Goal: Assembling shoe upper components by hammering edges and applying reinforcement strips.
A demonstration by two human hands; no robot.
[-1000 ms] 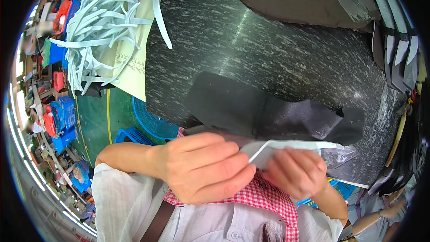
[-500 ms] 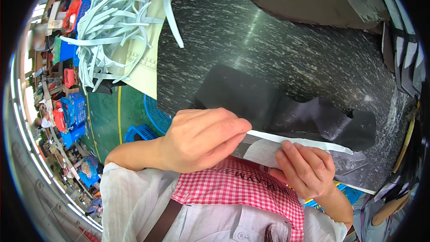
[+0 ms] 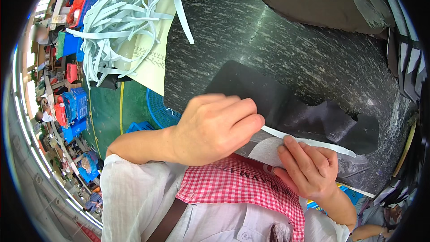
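Note:
A black flexible piece (image 3: 251,80) with a notched edge lies at the front of the dark speckled table. Along its near edge runs a narrow white strip (image 3: 333,145). My left hand (image 3: 215,127) is closed in a pinch at the strip's left end; its fingertips partly hide what they grip. Farther right, my right hand (image 3: 309,166) is closed on the strip and the near edge of the piece, fingers on top and thumb lower down. Between my hands, just below the strip, shows a pale rounded piece (image 3: 264,150).
A tangled heap of pale strips (image 3: 118,22) rests on a cream sheet (image 3: 154,62) at the far left. A large dark brown piece (image 3: 313,2) lies at the far right, near stacked dark pieces (image 3: 410,67). A blue basket (image 3: 161,110) stands beyond the table's left edge.
My left hand has moved slightly right and up along the strip. My right hand stays nearly in place on it. The whole view has shifted a little.

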